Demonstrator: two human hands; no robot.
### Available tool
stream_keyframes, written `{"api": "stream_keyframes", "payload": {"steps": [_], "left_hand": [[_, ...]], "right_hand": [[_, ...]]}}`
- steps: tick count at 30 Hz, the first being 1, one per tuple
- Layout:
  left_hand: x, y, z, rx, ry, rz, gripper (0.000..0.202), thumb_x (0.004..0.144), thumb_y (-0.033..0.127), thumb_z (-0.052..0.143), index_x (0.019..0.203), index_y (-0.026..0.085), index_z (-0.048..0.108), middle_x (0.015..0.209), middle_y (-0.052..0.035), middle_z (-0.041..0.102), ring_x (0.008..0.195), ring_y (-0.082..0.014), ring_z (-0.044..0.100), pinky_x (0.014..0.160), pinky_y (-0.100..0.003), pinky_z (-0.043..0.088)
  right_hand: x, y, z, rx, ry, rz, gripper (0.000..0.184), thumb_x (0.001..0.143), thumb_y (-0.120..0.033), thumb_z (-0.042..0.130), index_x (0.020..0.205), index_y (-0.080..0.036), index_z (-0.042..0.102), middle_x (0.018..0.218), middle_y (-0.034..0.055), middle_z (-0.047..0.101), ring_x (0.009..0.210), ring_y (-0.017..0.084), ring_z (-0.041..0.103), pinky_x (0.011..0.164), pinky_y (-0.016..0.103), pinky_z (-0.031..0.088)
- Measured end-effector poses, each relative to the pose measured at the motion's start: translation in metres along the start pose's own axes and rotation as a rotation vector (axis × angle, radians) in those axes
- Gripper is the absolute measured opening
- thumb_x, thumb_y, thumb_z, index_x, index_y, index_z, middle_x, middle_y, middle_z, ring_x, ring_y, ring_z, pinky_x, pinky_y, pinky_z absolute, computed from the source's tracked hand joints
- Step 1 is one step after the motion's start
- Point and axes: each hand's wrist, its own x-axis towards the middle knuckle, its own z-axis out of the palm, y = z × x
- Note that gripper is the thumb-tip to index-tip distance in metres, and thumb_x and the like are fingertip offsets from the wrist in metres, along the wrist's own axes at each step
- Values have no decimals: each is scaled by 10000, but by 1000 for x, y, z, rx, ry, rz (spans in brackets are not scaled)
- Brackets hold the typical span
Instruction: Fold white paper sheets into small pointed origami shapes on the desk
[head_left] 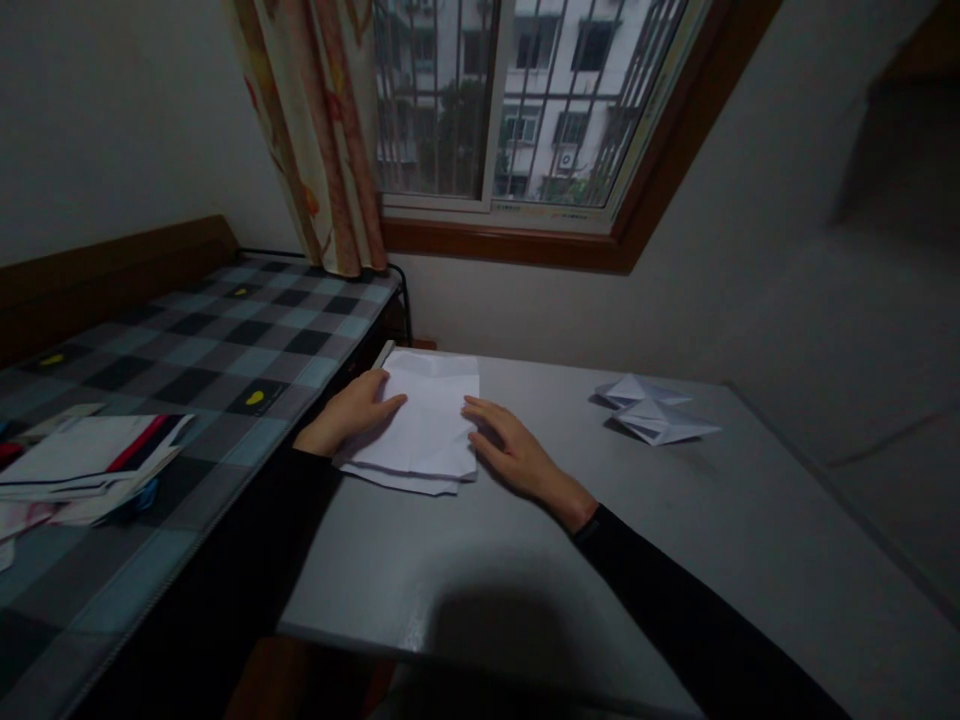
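Observation:
A small stack of white paper sheets (427,425) lies on the grey table (540,570), its lower edges not lined up and faint creases on the top sheet. My left hand (351,412) rests at the stack's left edge, thumb stretched over the top sheet and apart from the index finger; its other fingers are partly hidden. At the right edge, my right hand (521,455) touches the paper with fingertips, its fingers stretched out and slightly spread. Farther right on the table sit folded white paper shapes (660,420), pointed at the ends and close together.
On the left stands a bed with a checked cover (187,340), carrying a pile of papers and booklets (90,460). A patterned curtain (330,140) hangs beside the barred window (525,110). The table's far edge runs close to the wall.

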Motion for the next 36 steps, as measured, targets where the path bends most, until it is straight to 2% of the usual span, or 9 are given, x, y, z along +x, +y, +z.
{"api": "stream_keyframes", "payload": {"steps": [5,10,14,19,23,27,30,33,36], "left_hand": [[-2,3,3,-27,4,30,601,932,649,670,1331,201,706,1392,-171,743,1281,-376,715,1121,-492,565],[-4,8,2,71,-22,72,703,928,746,654,1346,181,679,1464,-188,697,1351,-370,676,1151,-471,542],[-10,20,-1,173,-45,42,669,899,717,713,1331,208,682,1592,-199,612,1378,-392,664,1124,-486,554],[-16,38,0,287,-5,-4,644,923,693,715,1319,185,699,1623,-212,588,1394,-415,660,1127,-500,557],[-16,41,4,365,2,14,700,926,657,741,1380,127,687,1677,-258,530,1462,-446,606,1214,-532,501],[-14,37,8,446,-50,105,745,995,626,657,1509,88,620,1752,-274,438,1623,-457,434,1344,-586,331],[-15,37,16,449,-112,163,805,1049,679,537,1620,113,541,1799,-237,387,1686,-418,352,1373,-557,279],[-18,40,28,418,-197,134,921,1062,766,435,1694,97,456,1803,-248,371,1700,-419,331,1368,-549,278],[-21,44,37,412,-221,81,993,1065,790,390,1732,56,382,1818,-277,303,1716,-436,285,1368,-571,256]], "right_hand": [[5,1,26,-190,-178,15,674,1130,-440,594,1748,-231,423,1863,143,295,1722,317,315,1398,594,315],[18,-5,47,-275,-203,63,699,1137,-422,545,1761,-154,384,1856,180,281,1730,334,287,1403,589,303],[23,-9,55,-314,-222,91,719,1132,-431,543,1753,-103,385,1847,211,291,1727,342,294,1400,565,309],[26,-16,55,-371,-235,92,724,1130,-475,544,1749,-126,402,1835,199,332,1723,334,308,1407,584,263],[24,-18,50,-483,-244,123,757,1127,-552,535,1727,-100,440,1820,220,357,1727,366,289,1421,618,174],[24,-15,45,-528,-270,155,839,1118,-642,504,1738,-84,416,1832,223,320,1726,381,284,1415,611,199],[27,-10,43,-525,-262,177,883,1105,-681,501,1743,-79,403,1834,228,313,1729,383,276,1416,596,201],[30,-5,42,-498,-242,186,885,1093,-688,523,1739,-93,410,1829,230,325,1723,401,284,1408,625,206],[29,1,38,-481,-221,176,872,1080,-669,569,1730,-105,428,1821,238,339,1714,420,304,1398,653,220]]}}
